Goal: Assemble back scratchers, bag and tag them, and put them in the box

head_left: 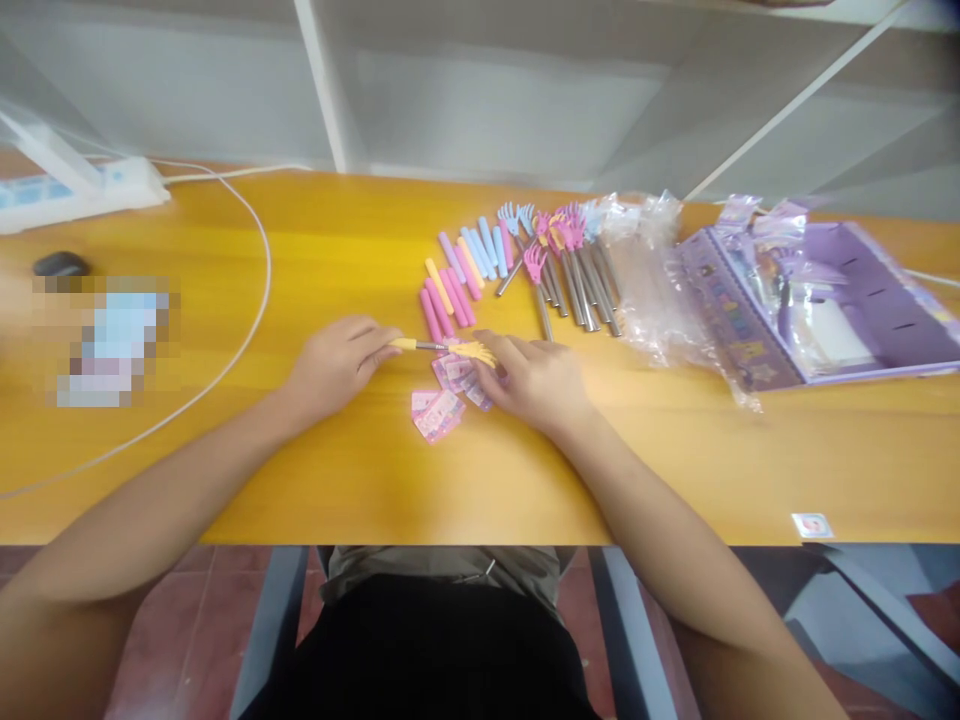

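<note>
Angling inward, left hand (pixel 337 369) and right hand (pixel 534 382) pinch the yellow scratcher (pixel 469 350).

Room along table (pixel 465 510) front; plastic bags (pixel 656 285), purple box (pixel 739 325) obstruct right.

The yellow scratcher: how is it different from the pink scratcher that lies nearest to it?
The yellow scratcher is held by the left hand and right hand; the pink scratcher lies on the table. The yellow one runs sideways; the pink one points away. The yellow one has a coloured grip; the pink one shows bare metal. Both have claws.
</note>
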Demonstrator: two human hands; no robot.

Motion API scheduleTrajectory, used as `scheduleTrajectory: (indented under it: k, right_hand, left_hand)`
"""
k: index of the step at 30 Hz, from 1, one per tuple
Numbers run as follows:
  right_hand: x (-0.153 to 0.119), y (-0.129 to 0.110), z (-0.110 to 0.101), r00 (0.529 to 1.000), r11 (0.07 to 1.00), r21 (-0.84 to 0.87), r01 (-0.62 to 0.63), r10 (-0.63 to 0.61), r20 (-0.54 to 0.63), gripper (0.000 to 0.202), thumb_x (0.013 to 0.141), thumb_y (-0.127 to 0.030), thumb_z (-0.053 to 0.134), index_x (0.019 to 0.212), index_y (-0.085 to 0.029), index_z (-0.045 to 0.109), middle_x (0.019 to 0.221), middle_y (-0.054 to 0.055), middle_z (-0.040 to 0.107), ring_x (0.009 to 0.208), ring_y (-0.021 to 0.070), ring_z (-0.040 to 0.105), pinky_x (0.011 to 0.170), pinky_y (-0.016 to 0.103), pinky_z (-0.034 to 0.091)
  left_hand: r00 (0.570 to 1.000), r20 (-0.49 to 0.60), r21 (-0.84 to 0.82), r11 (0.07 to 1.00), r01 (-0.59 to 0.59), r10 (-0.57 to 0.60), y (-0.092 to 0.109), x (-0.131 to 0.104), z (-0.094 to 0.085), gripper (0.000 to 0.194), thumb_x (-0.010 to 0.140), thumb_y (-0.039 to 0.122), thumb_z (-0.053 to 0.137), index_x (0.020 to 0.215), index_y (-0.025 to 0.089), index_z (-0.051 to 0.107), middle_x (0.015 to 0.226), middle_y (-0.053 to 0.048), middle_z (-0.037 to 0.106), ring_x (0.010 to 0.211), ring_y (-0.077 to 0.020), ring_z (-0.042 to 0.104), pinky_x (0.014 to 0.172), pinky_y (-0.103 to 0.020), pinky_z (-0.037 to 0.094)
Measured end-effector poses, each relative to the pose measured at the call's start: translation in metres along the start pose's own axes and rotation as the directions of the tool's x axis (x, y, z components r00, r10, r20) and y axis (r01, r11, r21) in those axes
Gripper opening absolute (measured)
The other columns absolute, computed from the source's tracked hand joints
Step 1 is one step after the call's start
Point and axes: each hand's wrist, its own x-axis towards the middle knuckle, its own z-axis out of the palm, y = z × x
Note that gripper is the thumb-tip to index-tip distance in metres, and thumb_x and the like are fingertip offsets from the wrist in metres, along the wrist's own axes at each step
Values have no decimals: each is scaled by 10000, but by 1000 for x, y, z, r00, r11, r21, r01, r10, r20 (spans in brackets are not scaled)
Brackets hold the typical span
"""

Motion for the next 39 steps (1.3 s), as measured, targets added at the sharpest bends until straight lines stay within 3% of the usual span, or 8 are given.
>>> scheduleTrajectory:
  k: [5,17,25,29,34,39]
  right_hand:
    - [-3,6,3,997,997,36,68,-69,18,346,1174,-347,507,1270,-179,794,936,56,843,679,169,667,677,341,380]
    - [-3,1,4,974,982,39,187,-180,-140,260,1122,-336,611,1153,-159,799,766,31,784,608,156,622,636,331,382]
    - [-2,1,2,973,979,71,193,-182,-139,259,1145,-314,604,1252,-173,793,792,27,794,618,154,619,654,324,383]
    - [-2,3,1,988,981,117,154,-151,-32,292,1163,-301,549,1293,-196,789,888,46,828,687,167,657,688,321,391]
    - [1,9,-1,998,995,100,13,-20,67,334,1159,-320,514,1289,-238,810,1020,55,858,780,177,713,727,311,421]
    - [2,39,-6,986,983,82,-162,159,52,354,1143,-337,498,1244,-250,826,1055,63,857,864,207,751,748,299,456]
  left_hand:
    - [1000,19,-22,999,-23,24,1,0,-1,365,1185,428,474,1221,231,779,1034,-83,771,940,-237,734,859,-354,574]
    - [995,20,-112,989,-95,98,-2,2,-3,298,1178,368,517,1249,213,761,1113,-101,789,1027,-247,751,959,-380,596]
    - [992,-7,-96,987,-126,126,-3,2,-4,305,1170,411,546,1281,216,752,1121,-98,783,1027,-243,745,940,-368,584]
    - [994,-22,-32,993,-112,111,-5,3,-3,330,1179,400,492,1214,234,775,1007,-89,749,912,-245,696,850,-383,565]
    - [999,20,17,999,-42,42,-10,9,-1,347,1170,345,435,1164,253,770,962,-87,717,882,-256,662,828,-404,563]
    - [999,-51,100,995,8,-3,-44,13,-9,361,1169,407,434,1162,264,766,988,-95,718,926,-277,676,844,-430,559]
